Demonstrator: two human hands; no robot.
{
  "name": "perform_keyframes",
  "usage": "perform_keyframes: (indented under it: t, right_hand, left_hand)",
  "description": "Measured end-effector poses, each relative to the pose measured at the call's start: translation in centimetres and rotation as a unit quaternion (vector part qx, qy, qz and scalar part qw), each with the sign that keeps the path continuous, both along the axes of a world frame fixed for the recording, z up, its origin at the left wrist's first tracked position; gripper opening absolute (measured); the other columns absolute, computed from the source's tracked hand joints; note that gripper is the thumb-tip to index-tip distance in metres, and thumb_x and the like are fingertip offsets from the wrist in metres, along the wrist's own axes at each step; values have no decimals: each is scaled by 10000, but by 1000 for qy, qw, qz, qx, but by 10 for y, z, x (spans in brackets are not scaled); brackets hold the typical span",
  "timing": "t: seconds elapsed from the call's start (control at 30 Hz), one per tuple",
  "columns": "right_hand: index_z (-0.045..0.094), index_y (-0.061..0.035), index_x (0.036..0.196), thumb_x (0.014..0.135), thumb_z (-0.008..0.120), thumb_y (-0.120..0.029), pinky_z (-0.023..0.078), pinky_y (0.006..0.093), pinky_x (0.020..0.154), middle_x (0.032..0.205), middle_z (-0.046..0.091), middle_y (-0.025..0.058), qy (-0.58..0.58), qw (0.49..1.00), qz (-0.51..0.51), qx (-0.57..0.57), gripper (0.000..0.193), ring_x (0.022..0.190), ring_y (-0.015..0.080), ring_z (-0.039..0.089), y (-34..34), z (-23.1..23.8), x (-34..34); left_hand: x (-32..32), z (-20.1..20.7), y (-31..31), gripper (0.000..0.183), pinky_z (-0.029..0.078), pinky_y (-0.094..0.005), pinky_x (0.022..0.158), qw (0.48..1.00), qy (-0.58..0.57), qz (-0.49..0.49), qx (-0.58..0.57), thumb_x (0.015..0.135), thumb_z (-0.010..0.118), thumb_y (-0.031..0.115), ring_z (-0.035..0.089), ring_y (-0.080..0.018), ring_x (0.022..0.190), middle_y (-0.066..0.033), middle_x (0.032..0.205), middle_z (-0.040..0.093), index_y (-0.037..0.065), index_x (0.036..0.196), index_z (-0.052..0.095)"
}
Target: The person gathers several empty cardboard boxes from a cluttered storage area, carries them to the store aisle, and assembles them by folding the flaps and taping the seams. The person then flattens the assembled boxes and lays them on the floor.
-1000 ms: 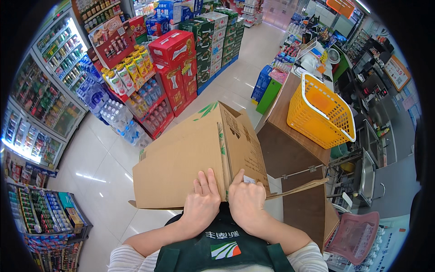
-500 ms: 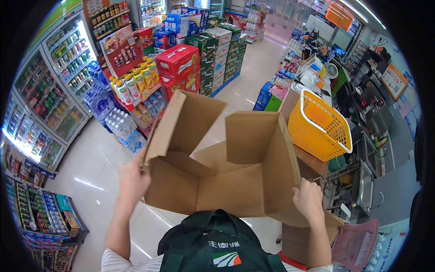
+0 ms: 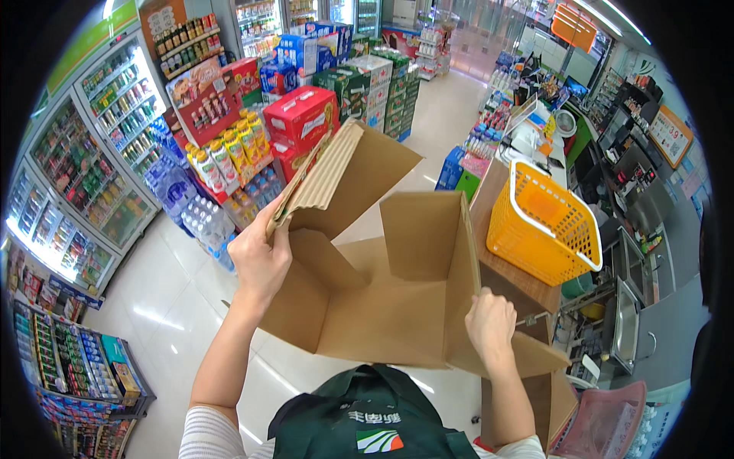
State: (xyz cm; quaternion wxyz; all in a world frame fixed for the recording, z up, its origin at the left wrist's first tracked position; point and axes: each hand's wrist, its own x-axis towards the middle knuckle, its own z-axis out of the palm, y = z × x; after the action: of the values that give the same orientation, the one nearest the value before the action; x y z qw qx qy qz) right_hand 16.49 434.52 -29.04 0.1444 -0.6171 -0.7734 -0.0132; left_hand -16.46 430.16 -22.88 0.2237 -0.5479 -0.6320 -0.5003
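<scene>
In front of my body I hold up a large brown cardboard box (image 3: 384, 310), its inside facing me and its flaps splayed. My left hand (image 3: 261, 251) is closed round the box's upper left edge, together with what looks like folded layers of ribbed cardboard (image 3: 330, 170). On the other side, my right hand (image 3: 492, 321) grips the right wall's edge with fingers curled over it. One flap (image 3: 423, 235) stands up at the far side, and another sticks out below my right hand. The fingertips behind the cardboard are hidden.
A yellow plastic basket (image 3: 544, 226) with a white handle stands on the wooden counter (image 3: 520, 268) to my right. Stacked drink cartons (image 3: 302, 115) and bottled drinks (image 3: 210, 223) are ahead left. A pink chair (image 3: 608, 421) sits at lower right, a snack rack (image 3: 73, 367) at lower left.
My left hand has moved right and up, folding the box's left side inward and tilting it. My right hand has shifted a little left, so the box is narrower.
</scene>
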Motion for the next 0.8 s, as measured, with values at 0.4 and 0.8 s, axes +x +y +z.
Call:
perform_keyframes:
  t: [0.4,0.8]
  right_hand:
    - [616,44,745,837,602,-137,498,507,690,706,612,302,197,969,-80,-124,204,719,456,630,82,-57,25]
    - [535,75,1060,743,558,106,572,453,598,888,624,207,715,469,-106,-507,319,723,329,658,183,-218,-86]
  left_hand:
    - [40,302,127,325,467,-233,595,984,85,-50,151,890,645,281,596,-91,671,-42,770,664,-30,973,686]
    - [108,422,223,304,488,-252,571,894,167,-308,279,899,625,277,619,-119,636,-68,747,670,-21,906,687]
